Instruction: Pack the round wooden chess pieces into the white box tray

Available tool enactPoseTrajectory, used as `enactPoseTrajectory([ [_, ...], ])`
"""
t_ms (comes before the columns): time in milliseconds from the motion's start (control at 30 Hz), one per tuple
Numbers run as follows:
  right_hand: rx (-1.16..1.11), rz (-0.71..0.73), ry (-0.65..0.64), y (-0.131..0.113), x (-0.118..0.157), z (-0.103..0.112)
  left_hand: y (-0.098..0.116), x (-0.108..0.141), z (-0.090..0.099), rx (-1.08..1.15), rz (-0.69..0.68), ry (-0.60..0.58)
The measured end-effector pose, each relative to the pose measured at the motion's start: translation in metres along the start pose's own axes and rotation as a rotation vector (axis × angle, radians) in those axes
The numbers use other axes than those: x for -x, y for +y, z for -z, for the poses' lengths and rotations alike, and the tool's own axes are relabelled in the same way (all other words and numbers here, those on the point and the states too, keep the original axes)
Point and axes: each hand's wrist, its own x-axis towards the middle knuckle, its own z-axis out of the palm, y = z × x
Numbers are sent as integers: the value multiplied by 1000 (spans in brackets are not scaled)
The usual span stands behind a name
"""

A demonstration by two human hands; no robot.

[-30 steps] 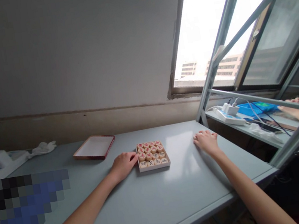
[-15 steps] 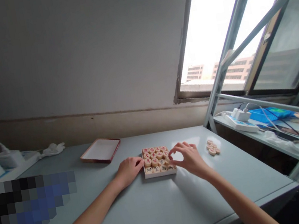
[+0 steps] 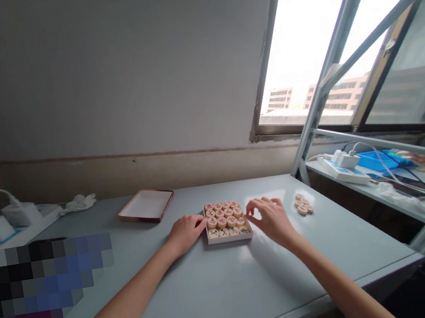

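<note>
Round wooden Chinese chess pieces fill a shallow, light-walled box in rows. Most faces show red characters; the front row has black ones. At the box's left wall my left hand rests on the table, its fingers curled and thumb against the side. My right hand is at the right edge, thumb and index fingertip pinched together beside the pieces. Whatever may be between those fingertips is too small to make out. Further right, a small group of loose pieces lies on the table.
The box lid lies at the back left of the grey table. White power strips with plugs stand at far left, near a pixelated area. Right of the table are a metal frame and another desk with a blue tray and another person's hand.
My right hand has moved off the piece in the right column to the box's right edge. My left hand stays at the left wall. The camera view has shifted slightly.
</note>
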Motion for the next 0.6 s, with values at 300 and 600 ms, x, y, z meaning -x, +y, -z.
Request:
enactPoseTrajectory([
  [300,377,-550,-247,94,28,21,-3,-2,-3,-20,12,3],
  [600,329,-584,-214,94,26,22,-3,-2,-3,-24,8,5],
])
